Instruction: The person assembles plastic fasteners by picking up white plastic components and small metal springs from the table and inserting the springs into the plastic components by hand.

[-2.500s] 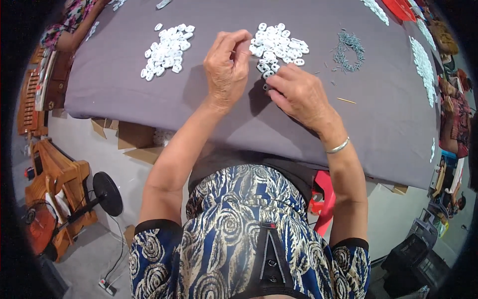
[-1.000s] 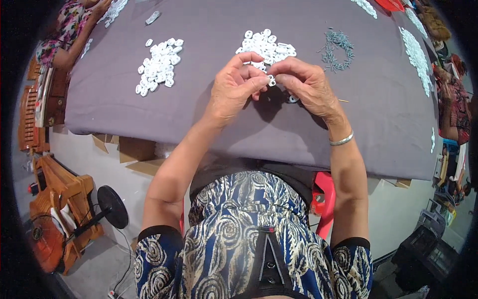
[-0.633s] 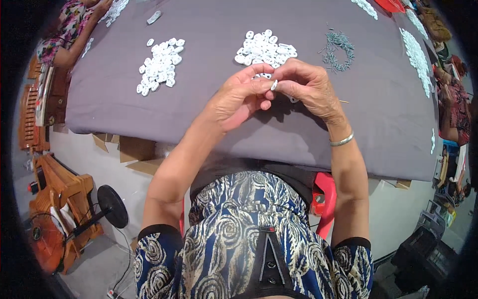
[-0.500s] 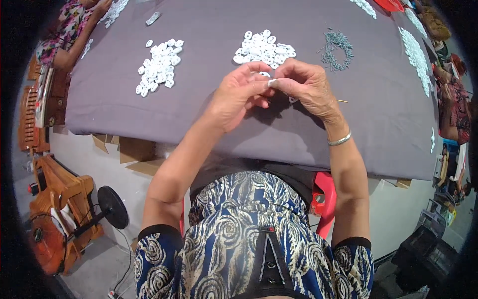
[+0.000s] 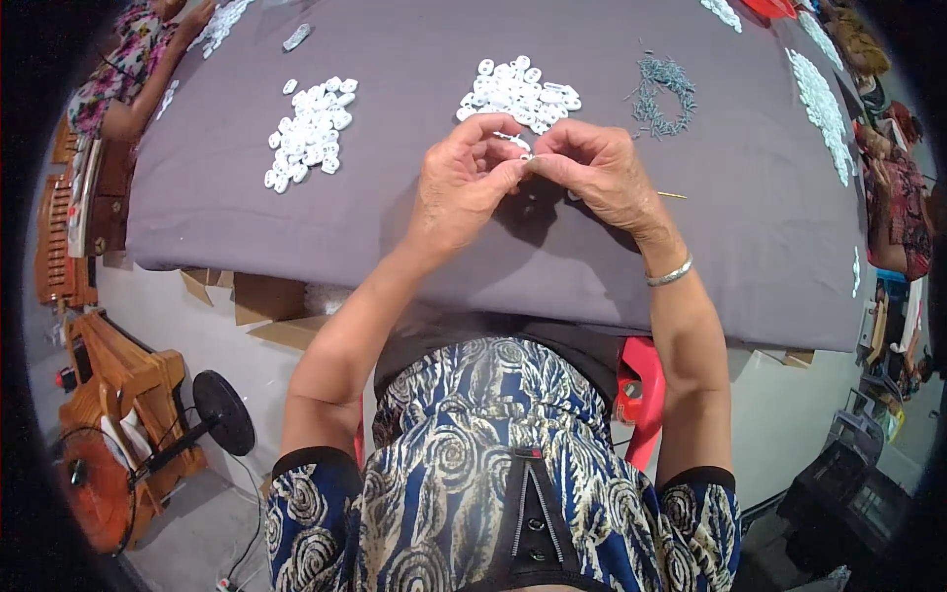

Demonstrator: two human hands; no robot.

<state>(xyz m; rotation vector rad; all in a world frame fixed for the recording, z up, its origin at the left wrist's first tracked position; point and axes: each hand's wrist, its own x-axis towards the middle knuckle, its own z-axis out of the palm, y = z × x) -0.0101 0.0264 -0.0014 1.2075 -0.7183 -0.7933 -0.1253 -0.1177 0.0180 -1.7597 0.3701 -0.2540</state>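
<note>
My left hand and my right hand meet above the grey cloth, thumbs and forefingers pinched together. Between their fingertips is a small white plastic piece, partly covered by the fingers. Just beyond them lies a heap of similar white oval pieces with holes. Small grey pins are spread in a rough ring to the right of that heap. A thin yellow stick lies beside my right wrist.
A second heap of white pieces lies on the left of the cloth-covered table. More white pieces line the right edge. Another person's arm reaches in at the far left. A black-and-orange fan stands below left.
More of the white piece shows between my fingertips. My left fingers have curled a little, and both hands stay close together in nearly the same place.
</note>
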